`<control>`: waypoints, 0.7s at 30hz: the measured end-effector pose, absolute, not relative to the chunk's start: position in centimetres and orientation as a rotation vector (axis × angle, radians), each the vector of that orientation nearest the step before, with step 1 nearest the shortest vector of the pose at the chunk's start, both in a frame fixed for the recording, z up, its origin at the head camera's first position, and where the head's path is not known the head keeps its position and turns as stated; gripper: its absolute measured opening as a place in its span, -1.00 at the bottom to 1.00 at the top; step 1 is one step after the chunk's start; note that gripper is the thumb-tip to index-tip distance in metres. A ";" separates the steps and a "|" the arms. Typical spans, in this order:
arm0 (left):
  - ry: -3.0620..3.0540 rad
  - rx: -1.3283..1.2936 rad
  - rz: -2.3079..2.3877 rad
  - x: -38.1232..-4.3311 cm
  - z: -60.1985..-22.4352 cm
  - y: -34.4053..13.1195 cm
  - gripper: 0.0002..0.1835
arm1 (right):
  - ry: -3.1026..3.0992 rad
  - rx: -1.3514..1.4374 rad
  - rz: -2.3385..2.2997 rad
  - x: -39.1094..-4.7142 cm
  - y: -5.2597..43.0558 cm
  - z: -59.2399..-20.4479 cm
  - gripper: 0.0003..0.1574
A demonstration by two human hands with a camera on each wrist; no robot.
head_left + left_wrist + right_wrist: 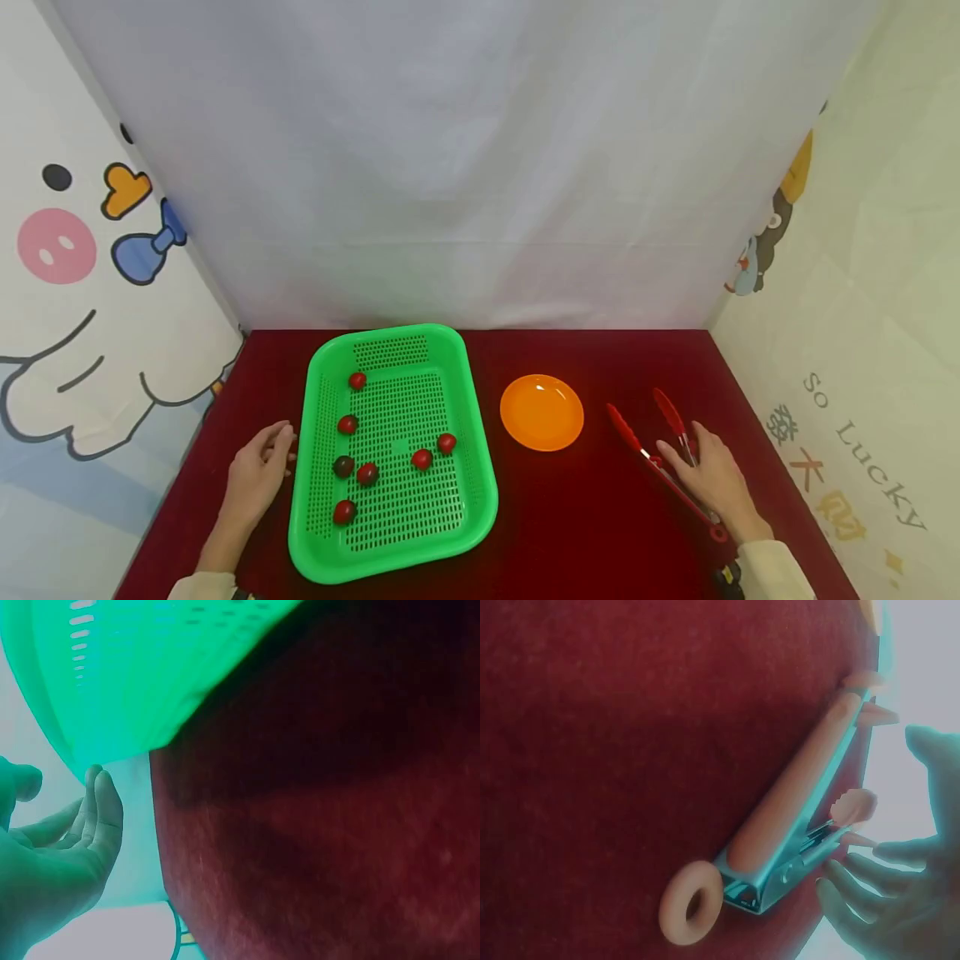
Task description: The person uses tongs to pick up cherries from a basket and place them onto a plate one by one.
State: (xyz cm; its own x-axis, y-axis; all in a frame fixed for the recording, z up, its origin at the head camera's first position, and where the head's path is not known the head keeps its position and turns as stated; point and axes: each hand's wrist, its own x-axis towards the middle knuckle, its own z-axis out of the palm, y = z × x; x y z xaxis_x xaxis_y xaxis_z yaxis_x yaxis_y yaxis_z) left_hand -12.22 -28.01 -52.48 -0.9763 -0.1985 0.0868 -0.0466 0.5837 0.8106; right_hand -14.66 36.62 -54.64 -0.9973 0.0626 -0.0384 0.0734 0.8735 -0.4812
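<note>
My left hand (255, 475) hovers beside the left wall of a green perforated basket (397, 563), its fingers loosely bent and holding nothing. In the left wrist view the fingertips come close to the basket wall (150, 682); whether they touch it cannot be told. Several small dark-red fruits like cherry tomatoes (367, 474) lie scattered on the basket's floor. On the right, a pair of red-and-steel tongs (678, 490) lies spread apart on the table. My right hand (716, 479) is over one arm of the tongs, thumb apart from relaxed fingers, not gripping them.
An orange plate (542, 412) stands between the basket and the tongs. Dark red cloth (555, 517) covers the table. A pale curtain (480, 167) closes off the back, and printed sheets hang at the left (60, 333) and right (862, 292).
</note>
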 end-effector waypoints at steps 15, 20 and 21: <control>-2.604 0.409 -1.704 -14.3 -52.1 -27.6 -0.32 | 2.987 0.156 -0.784 -14.3 35.6 -55.1 0.29; -2.639 0.407 -1.766 -14.7 -51.7 -27.7 -0.32 | 2.981 0.167 -0.776 -14.3 35.5 -55.3 0.36; -2.649 0.406 -1.777 -14.8 -51.7 -27.7 -0.31 | 2.972 0.171 -0.774 -14.3 35.5 -55.4 0.40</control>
State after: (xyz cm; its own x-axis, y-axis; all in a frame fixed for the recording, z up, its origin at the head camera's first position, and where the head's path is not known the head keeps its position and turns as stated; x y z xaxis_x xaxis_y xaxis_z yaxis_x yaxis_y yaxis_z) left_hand -14.80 -27.73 -51.71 -0.9654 -0.1672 -0.2000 -0.2485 0.3583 0.9000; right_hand -14.31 35.53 -55.37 -0.9917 0.0911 -0.0912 0.1240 0.8672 -0.4822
